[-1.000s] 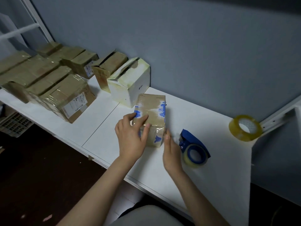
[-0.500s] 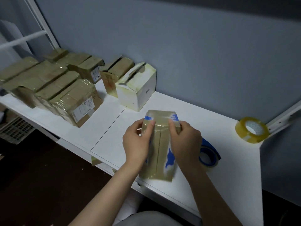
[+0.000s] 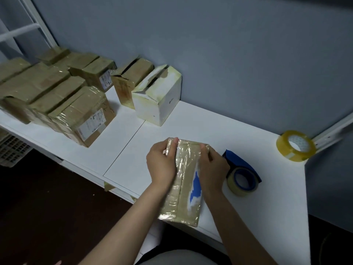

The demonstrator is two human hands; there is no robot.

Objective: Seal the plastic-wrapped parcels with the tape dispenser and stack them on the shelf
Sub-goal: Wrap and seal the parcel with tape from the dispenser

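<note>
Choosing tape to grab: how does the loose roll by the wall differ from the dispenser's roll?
The loose roll is bare with a white core; the dispenser roll sits on a blue hub. The loose roll looks deeper yellow, the dispenser roll paler. The loose roll lies apart at the corner; the dispenser roll is beside the right hand. Both rest on the white table.

The parcel (image 3: 181,203) is brown cardboard under shiny, crinkly clear plastic wrap. Tape dispenser (image 3: 238,161) looks like matt blue plastic, the far-right tape roll (image 3: 286,152) is glossy, yellowish see-through film. Tabletop (image 3: 191,121) is smooth matt white, wall (image 3: 229,54) flat matt grey-blue.
</note>
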